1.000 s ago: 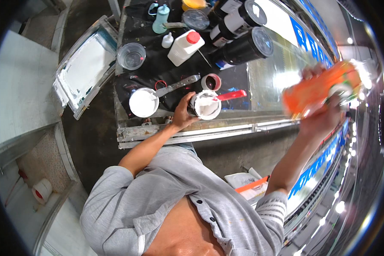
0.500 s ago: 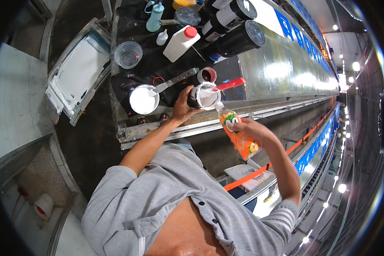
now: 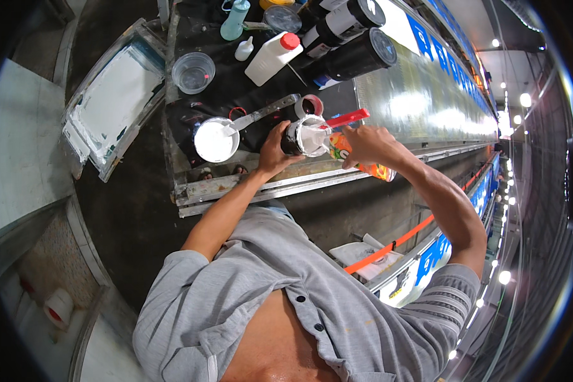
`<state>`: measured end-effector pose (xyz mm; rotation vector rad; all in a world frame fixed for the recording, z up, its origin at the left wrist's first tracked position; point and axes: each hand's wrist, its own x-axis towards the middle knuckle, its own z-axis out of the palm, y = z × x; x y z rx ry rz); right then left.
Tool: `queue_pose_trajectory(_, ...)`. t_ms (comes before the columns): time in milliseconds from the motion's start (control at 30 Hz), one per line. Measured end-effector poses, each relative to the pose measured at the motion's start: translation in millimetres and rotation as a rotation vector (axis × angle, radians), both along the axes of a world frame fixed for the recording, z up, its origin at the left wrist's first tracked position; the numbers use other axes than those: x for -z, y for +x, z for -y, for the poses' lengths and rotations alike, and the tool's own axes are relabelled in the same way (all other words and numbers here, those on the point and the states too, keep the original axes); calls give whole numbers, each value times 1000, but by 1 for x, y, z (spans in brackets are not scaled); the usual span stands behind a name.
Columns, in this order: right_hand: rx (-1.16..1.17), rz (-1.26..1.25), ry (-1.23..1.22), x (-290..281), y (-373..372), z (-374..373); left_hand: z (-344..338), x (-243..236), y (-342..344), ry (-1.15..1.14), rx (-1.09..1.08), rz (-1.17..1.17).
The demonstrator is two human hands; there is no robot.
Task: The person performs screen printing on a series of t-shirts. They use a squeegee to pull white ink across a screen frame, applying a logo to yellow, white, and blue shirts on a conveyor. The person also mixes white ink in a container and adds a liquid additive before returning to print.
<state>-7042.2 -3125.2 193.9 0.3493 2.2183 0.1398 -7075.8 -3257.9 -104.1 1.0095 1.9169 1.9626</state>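
My left hand (image 3: 278, 149) grips a dark tub of white paste (image 3: 312, 142), with a red-handled tool (image 3: 347, 117) resting in it. My right hand (image 3: 367, 145) is wrapped round an orange bottle (image 3: 377, 171) with a green-and-yellow label, tilted so its neck is at the tub's right rim; whether liquid flows out I cannot tell. To the left stands a white cup of white paste (image 3: 211, 141) with a metal spatula (image 3: 272, 109) across it. A small red-rimmed cup (image 3: 311, 105) is just behind the tub.
On the black-covered bench (image 3: 239, 95) stand a clear container (image 3: 193, 73), a white jug (image 3: 267, 63), squeeze bottles (image 3: 235, 22) and several black canisters (image 3: 356, 57). A long glossy print table (image 3: 426, 108) extends right. A white-coated screen frame (image 3: 111, 95) leans at the left.
The orange bottle came down from high on the right to the tub's rim, then my right hand and the bottle's body rose higher beside it. My left hand stayed on the tub.
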Motion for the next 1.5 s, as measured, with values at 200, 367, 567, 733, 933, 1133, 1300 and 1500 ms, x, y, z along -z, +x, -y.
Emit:
queue_pose_trajectory(200,-67,-22,18,-4,6,-5,0,-3,1,-1,-6,4)
queue_pose_trajectory(367,-98,-82,14,-4,14,-6,1,-5,0,-43,4,-1)
queue_pose_trajectory(567,-125,-197,5,-1,25,-6,0,-6,-1,-42,27,6)
queue_pose_trajectory(733,-93,-207,-6,-2,33,-8,-2,-5,0,-32,39,11)
queue_pose_trajectory(933,-46,-221,-37,-4,38,-11,-2,-5,0,-36,36,21)
queue_pose_trajectory(1133,65,-277,-82,-9,55,-14,-2,-12,0,-58,43,15)
queue_pose_trajectory(1300,80,-288,-132,-7,67,-24,-1,-12,-3,-70,42,2)
queue_pose_trajectory(1500,340,-473,-398,29,123,-72,-3,-11,0,-83,39,-54)
